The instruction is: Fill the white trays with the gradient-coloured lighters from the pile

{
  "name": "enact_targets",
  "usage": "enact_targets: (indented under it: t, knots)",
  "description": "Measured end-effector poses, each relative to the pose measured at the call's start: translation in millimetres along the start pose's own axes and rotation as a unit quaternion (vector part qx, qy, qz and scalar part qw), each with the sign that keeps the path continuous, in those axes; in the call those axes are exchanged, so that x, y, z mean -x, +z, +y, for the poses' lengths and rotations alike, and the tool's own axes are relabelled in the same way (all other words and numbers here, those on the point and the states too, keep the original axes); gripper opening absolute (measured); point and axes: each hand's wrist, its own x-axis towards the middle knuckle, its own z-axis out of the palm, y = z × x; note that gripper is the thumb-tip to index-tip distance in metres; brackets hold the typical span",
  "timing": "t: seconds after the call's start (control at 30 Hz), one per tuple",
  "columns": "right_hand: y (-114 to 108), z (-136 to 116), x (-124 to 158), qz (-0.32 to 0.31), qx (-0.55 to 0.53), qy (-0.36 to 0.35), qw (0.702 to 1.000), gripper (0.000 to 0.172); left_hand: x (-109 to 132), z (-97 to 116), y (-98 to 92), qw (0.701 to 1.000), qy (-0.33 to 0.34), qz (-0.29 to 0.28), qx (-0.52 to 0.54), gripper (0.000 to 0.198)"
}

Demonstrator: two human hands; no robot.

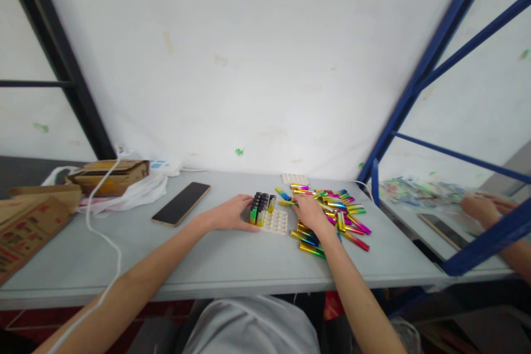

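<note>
A white tray (276, 223) with round holes lies on the desk before me. Shiny multicoloured tubes with black tops (260, 202) stand upright in its left part. My left hand (233, 212) curves around the tray's left end, thumb on the near side and fingers on the far side. My right hand (309, 211) reaches over a heap of loose metallic tubes (342, 209) right of the tray. A yellow-green tube (287, 203) sticks out leftward from its fingertips, which are partly hidden by the hand.
A dark-screened phone (181, 203) lies left of the tray. Cardboard boxes (37, 227), a white plastic bag (141, 192) and a white cable (103, 235) occupy the left side. Another white tray (295, 178) lies near the wall. Blue metal bars (409, 97) rise on the right.
</note>
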Motion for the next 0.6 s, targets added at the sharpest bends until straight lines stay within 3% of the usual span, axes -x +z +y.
enact_targets:
  t: [0.17, 0.33, 0.47, 0.6]
  knots:
    - [-10, -10, -6, 0.072, -0.142, 0.001, 0.987, 0.024, 1, 0, -1.2, 1.000, -0.004, -0.002, 0.000, 0.092]
    - [-17, -22, -11, 0.140, -0.327, 0.016, 0.935, 0.023, 1, 2, -2.6, 1.000, 0.008, 0.002, 0.006, 0.086]
    - [-21, -36, -6, 0.130, -0.478, 0.037, 0.868, 0.043, 0, 3, -3.1, 1.000, -0.001, -0.007, 0.007, 0.087]
    - [-29, -52, 4, 0.040, -0.631, 0.051, 0.773, 0.049, 0, 4, -3.1, 1.000, -0.002, -0.013, 0.009, 0.089]
